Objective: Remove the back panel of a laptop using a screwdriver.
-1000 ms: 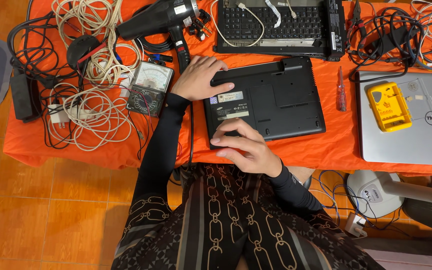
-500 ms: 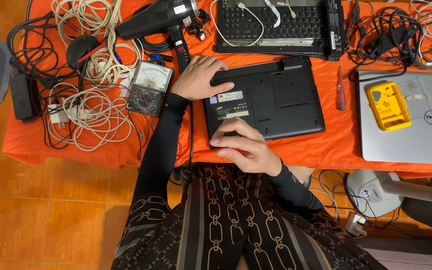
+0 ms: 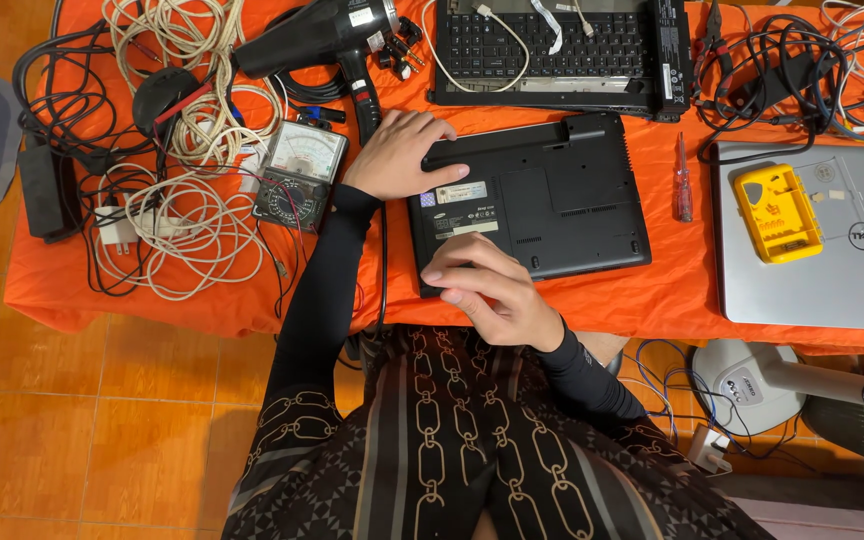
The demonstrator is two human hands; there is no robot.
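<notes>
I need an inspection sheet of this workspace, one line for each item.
Surface: table with orange cloth, crowded.
Job's things: black laptop lying bottom up at the near edge.
Clutter: analog multimeter, black heat gun, red screwdriver, opened keyboard unit, silver laptop with a yellow tool on it.
Grippers: left hand on the laptop's far left corner; right hand on its near edge.
Cables: white and black tangles at left, more at far right.
Surroundings: orange tiled floor, fan base.
</notes>
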